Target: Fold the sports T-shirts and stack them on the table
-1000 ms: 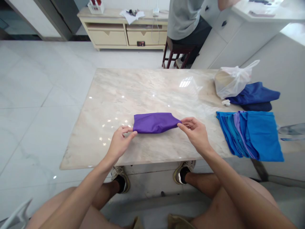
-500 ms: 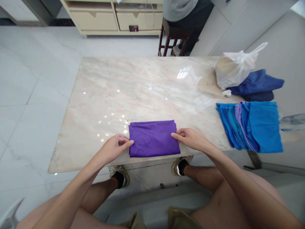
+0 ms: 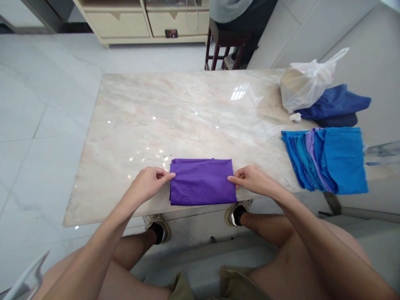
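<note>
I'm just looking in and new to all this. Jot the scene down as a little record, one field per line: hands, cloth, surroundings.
Left hand: pinching the purple cloth's left edge
Right hand: pinching its right edge
Cloth state: folded into a rectangle, at the table's near edge
Table's right end: overlapping blue and lilac cloths; behind them, a white plastic bag and dark blue fabric
Beyond: someone on a dark stool; cream cabinet
</note>
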{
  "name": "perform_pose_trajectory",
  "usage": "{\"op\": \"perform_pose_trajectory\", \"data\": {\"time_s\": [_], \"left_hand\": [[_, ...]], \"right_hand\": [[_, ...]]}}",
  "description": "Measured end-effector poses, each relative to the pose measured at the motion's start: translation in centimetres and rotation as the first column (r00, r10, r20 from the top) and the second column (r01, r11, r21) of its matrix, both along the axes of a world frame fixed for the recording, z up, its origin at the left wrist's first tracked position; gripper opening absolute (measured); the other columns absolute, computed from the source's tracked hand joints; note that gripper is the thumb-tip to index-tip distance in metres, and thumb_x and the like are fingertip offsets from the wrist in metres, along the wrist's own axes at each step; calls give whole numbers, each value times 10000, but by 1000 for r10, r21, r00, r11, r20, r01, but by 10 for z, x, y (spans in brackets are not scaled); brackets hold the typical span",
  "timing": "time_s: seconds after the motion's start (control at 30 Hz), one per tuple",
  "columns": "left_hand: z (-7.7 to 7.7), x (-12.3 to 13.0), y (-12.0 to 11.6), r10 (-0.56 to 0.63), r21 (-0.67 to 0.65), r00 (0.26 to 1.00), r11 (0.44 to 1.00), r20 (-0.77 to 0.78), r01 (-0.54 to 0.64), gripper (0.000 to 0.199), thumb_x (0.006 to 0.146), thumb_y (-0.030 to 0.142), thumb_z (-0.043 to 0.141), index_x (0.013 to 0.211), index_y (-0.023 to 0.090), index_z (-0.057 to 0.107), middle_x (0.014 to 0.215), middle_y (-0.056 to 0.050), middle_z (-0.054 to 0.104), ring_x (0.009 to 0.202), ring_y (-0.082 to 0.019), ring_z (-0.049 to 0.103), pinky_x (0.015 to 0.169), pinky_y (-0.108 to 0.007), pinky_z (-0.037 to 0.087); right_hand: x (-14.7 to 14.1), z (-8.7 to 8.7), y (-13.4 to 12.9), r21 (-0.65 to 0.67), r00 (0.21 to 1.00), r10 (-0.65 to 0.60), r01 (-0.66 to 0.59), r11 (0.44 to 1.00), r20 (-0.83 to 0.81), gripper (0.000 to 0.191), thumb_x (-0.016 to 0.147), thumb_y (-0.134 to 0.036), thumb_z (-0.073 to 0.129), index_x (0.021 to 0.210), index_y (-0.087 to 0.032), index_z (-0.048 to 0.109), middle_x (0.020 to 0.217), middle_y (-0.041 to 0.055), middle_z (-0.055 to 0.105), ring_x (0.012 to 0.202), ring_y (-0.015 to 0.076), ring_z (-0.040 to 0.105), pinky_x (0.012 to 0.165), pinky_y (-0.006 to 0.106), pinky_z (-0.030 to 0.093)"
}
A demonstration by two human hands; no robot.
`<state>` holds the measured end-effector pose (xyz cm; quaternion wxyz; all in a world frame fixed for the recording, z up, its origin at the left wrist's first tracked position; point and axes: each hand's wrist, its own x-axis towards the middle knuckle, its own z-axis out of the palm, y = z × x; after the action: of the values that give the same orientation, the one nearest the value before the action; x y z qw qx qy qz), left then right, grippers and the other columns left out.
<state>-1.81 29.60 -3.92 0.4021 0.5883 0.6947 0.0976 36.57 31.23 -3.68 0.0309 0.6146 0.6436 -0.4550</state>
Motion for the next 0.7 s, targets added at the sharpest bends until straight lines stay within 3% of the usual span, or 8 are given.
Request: {"op": "perform_pose_trajectory", "data": {"time_s": [0.07, 0.13, 0.23, 0.3, 0.37, 0.47, 0.57, 0.7], "left_hand": [[2, 2, 3, -21, 41, 998, 999, -61, 24, 465, 910, 704, 688, 869, 258, 813, 922, -53, 825, 940, -299, 745, 818, -359, 519], [0, 5, 9, -47, 134, 994, 989, -103, 61, 406, 940, 630, 711, 1045, 251, 814, 1075, -73, 827, 1006, -298, 748, 884, -378, 549], [-7, 12, 20, -178, 285, 971, 933, -159, 218, 453, 966, 489, 748, 1339, 233, 749, 1311, -120, 766, 1163, -318, 727, 1053, -451, 563], [-11, 18, 26, -285, 342, 931, 872, -227, 351, 480, 1004, 420, 727, 1447, 236, 707, 1452, -147, 708, 1313, -352, 668, 1148, -518, 528], [-13, 25, 31, -365, 340, 884, 825, -293, 453, 424, 1042, 390, 692, 1438, 242, 722, 1482, -146, 706, 1374, -374, 623, 1168, -557, 509], [-12, 33, 36, -456, 280, 830, 792, -320, 543, 294, 1081, 403, 655, 1290, 243, 787, 1358, -116, 781, 1298, -357, 652, 1146, -545, 506], [-5, 36, 38, -501, 228, 805, 783, -318, 578, 226, 1074, 397, 668, 1172, 240, 796, 1269, -103, 807, 1219, -333, 687, 1105, -499, 514], [4, 35, 36, -501, 202, 820, 804, -278, 559, 216, 1033, 333, 716, 1226, 240, 743, 1156, -86, 811, 1134, -309, 713, 985, -431, 528]], "right_hand": [[1, -1, 0, 64, 997, -72, 69, 996, 40, 433, 1001, -591, 709, 772, -228, 760, 771, 64, 778, 737, 242, 709, 684, 341, 472], [-1, -6, 2, 266, 992, -118, 100, 959, 50, 300, 1009, -523, 738, 960, -230, 781, 879, 69, 800, 826, 263, 726, 748, 357, 517], [-9, -15, 6, 562, 1000, 29, -18, 827, -12, 201, 1041, -364, 717, 1195, -240, 752, 1080, 97, 787, 1042, 304, 711, 945, 431, 572], [-16, -20, 9, 648, 988, 154, -99, 755, -28, 217, 1064, -321, 692, 1257, -245, 752, 1188, 124, 751, 1161, 327, 673, 1056, 485, 569], [-24, -23, 12, 678, 976, 217, -155, 718, -6, 225, 1075, -313, 691, 1275, -247, 771, 1237, 140, 719, 1205, 342, 640, 1096, 513, 565], [-34, -27, 16, 681, 964, 262, -221, 698, 44, 183, 1077, -298, 705, 1219, -243, 807, 1231, 146, 714, 1192, 348, 615, 1084, 525, 563], [-39, -29, 20, 658, 957, 283, -254, 709, 64, 119, 1074, -280, 724, 1142, -235, 810, 1184, 132, 739, 1161, 336, 614, 1049, 497, 552], [-42, -27, 22, 642, 945, 315, -293, 709, 83, 67, 1080, -250, 722, 1070, -230, 785, 1129, 116, 769, 1140, 320, 629, 1014, 460, 511]]}}
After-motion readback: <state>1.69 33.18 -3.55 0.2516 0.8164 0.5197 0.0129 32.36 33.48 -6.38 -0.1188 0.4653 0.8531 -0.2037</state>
